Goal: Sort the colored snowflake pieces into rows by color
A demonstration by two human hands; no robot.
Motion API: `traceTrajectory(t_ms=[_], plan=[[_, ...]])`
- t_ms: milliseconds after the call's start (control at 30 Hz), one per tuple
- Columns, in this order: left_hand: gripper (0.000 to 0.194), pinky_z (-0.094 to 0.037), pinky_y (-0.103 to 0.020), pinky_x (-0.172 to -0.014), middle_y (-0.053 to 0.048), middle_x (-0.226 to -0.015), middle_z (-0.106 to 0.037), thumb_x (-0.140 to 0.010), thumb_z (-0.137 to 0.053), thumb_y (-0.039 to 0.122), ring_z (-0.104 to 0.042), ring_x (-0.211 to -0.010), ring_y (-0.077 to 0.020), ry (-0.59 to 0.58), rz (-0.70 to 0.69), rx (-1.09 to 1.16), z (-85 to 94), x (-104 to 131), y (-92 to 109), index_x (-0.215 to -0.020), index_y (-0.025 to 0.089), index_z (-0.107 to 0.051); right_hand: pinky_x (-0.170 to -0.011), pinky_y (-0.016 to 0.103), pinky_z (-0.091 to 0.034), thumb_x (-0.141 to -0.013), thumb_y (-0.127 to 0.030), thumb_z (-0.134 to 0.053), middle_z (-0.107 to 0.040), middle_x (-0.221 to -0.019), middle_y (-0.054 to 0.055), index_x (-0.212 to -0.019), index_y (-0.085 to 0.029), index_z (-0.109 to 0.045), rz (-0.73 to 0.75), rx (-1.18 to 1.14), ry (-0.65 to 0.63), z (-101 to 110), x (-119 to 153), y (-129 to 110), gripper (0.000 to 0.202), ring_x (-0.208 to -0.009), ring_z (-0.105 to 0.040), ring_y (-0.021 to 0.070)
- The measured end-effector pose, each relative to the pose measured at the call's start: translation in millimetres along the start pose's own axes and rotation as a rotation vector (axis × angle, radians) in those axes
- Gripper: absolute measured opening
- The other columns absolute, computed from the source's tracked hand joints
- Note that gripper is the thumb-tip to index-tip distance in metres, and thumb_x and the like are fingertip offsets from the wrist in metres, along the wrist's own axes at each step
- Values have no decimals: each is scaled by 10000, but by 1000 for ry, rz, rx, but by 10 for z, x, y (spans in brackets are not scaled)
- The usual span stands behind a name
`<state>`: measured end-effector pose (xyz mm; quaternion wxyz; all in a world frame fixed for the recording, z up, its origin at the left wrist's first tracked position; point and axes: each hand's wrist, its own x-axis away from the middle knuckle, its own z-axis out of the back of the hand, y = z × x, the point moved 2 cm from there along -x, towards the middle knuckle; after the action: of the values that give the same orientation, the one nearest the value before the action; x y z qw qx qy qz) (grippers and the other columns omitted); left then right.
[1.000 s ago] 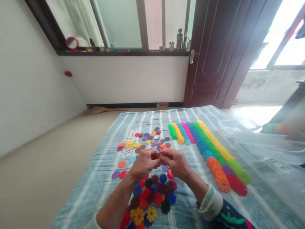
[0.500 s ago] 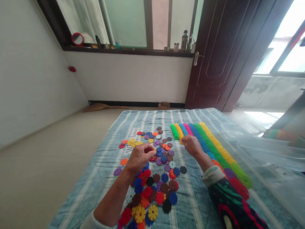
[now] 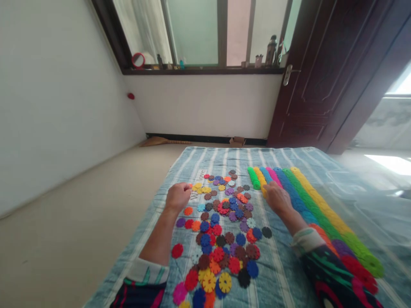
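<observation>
Right of centre in the frame I have the short yellow row [image 3: 259,176] of notched discs, lying between a short green row [image 3: 253,178] and a blue one [image 3: 266,174]. My right hand [image 3: 278,197] is at its lower end, thumb and fingers drawn in around the yellow there; I cannot tell whether they clamp it. Left of centre, my left hand [image 3: 177,196] has its fingertips close together beside an orange disc [image 3: 190,186], and whether they grip it I cannot make out. Just right of that lie some yellow discs [image 3: 198,188]. Loose mixed-colour discs [image 3: 234,265] spread down to the bottom centre. Longer rows [image 3: 321,205] slant toward the lower right. All rest on a striped cloth [image 3: 272,261]; a dark red door [image 3: 327,77] fills the upper right.
</observation>
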<state>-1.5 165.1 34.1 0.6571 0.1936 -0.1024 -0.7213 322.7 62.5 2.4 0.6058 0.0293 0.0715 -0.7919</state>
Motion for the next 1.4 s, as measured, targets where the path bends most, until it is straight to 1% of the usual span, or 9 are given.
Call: traceTrajectory(t_ms=[167, 333, 533, 800, 967, 1100, 1200, 1300, 1400], plan=[[199, -421, -228, -641, -63, -820, -736, -735, -522, 193, -655, -823, -200, -14, 24, -138, -67, -141, -18, -747, 186, -721, -649, 276, -392, -909, -161, -409, -645, -1019, 102, -1062, -198, -670, 3, -80, 59, 66, 67, -139, 305, -845, -633, 204], [273, -453, -274, -706, -125, -960, -725, -799, -488, 290, -652, -910, -251, -40, -8, -202, -201, -345, 76, -825, 178, -736, -664, 254, -371, -915, -244, -438, -670, -914, 61, -949, -224, -701, 175, -194, 23, 121, 128, -554, 266, -850, -619, 184], [123, -456, -264, -728, -112, -930, -724, -680, -633, 234, -645, -927, -247, -144, -84, -236, -275, -506, 138, -740, 177, -723, -654, 243, -347, -899, -253, -453, -685, -910, 59, -845, -216, -691, 293, -228, -7, 135, 100, -986, 246, -876, -617, 182], [126, -423, -249, -703, -63, -857, -700, -628, -616, 116, -624, -866, -211, -198, -227, -194, -205, -446, 86, -713, 184, -678, -689, 255, -390, -870, -250, -480, -716, -900, 75, -806, -208, -706, 309, -247, -121, 146, -237, -1443, 239, -909, -642, 204], [132, -421, -243, -709, -30, -800, -680, -657, -574, 96, -614, -829, -183, -166, -275, -102, -170, -342, -3, -709, 191, -649, -728, 267, -439, -846, -330, -538, -711, -1001, 111, -921, -176, -707, 255, -263, -211, 55, -495, -1789, 240, -974, -643, 223], [79, -447, -222, -658, -16, -737, -668, -751, -550, 163, -629, -737, -148, -129, -235, 5, -136, -253, -75, -754, 174, -628, -747, 300, -469, -789, -331, -618, -686, -1083, 168, -1062, -127, -669, 214, -265, -217, -11, -572, -1950, 345, -1013, -639, 266], [96, -456, -195, -557, 6, -696, -663, -792, -547, 193, -631, -607, -111, -187, -111, 224, -185, -182, -91, -849, 158, -615, -750, 299, -481, -703, -279, -696, -678, -1106, 174, -1102, -125, -653, 179, -273, -233, -55, -610, -1988, 429, -1022, -640, 274], [104, -447, -177, -517, 24, -663, -658, -769, -569, 141, -621, -553, -92, -257, -15, 359, -286, -134, -63, -860, 154, -617, -692, 279, -488, -596, -217, -751, -702, -1040, 162, -1021, -125, -689, 135, -294, -273, -98, -672, -1981, 439, -965, -661, 279], [105, -430, -182, -519, 29, -606, -642, -725, -594, 106, -606, -543, -97, -258, -5, 290, -354, -136, -28, -807, 154, -639, -603, 242, -470, -562, -186, -748, -727, -916, 124, -897, -140, -722, 110, -344, -304, -127, -720, -1937, 339, -848, -684, 250]])
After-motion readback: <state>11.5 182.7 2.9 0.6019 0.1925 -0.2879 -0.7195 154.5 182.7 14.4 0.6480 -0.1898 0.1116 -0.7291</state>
